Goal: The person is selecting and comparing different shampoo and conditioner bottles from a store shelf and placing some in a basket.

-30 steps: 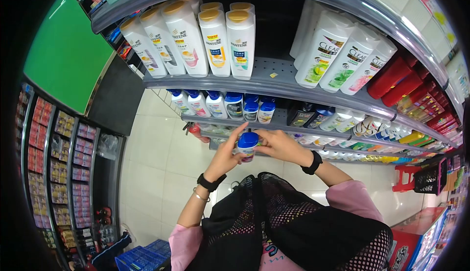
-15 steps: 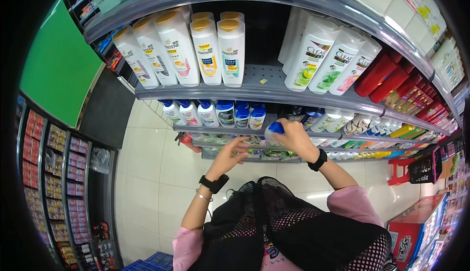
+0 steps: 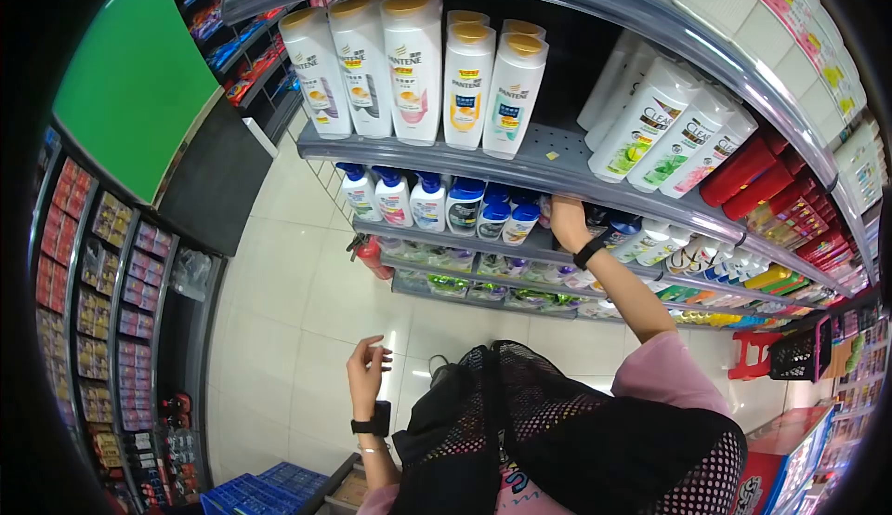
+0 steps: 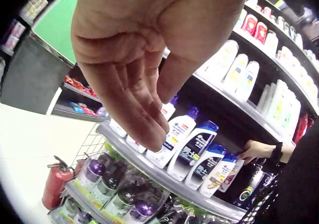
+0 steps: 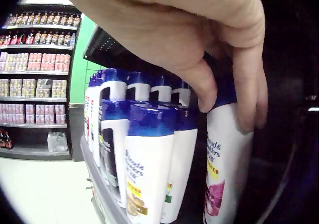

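In the right wrist view my right hand (image 5: 199,39) grips the top of a white bottle with a blue cap (image 5: 224,159) and a pink label mark. It stands upright beside a row of similar blue-capped bottles (image 5: 149,159). From the head view, the right hand (image 3: 568,224) reaches in under the shelf that holds gold-capped bottles (image 3: 412,78). My left hand (image 3: 368,372) hangs low over the floor, away from the shelf, fingers loosely bent with nothing in them; in the left wrist view the hand (image 4: 144,49) fills the upper part.
White and green bottles (image 3: 641,134) and red bottles (image 3: 743,176) stand right on the upper shelf. A fire extinguisher (image 3: 372,257) is at the shelf's left end. Blue crates (image 3: 269,489) sit bottom left; a red stool (image 3: 749,355) and black basket (image 3: 801,349) are at right.
The bottle was between both hands, then in the right hand alone. The right hand has since moved in onto the lower shelf with it; the left hand has dropped down and left.
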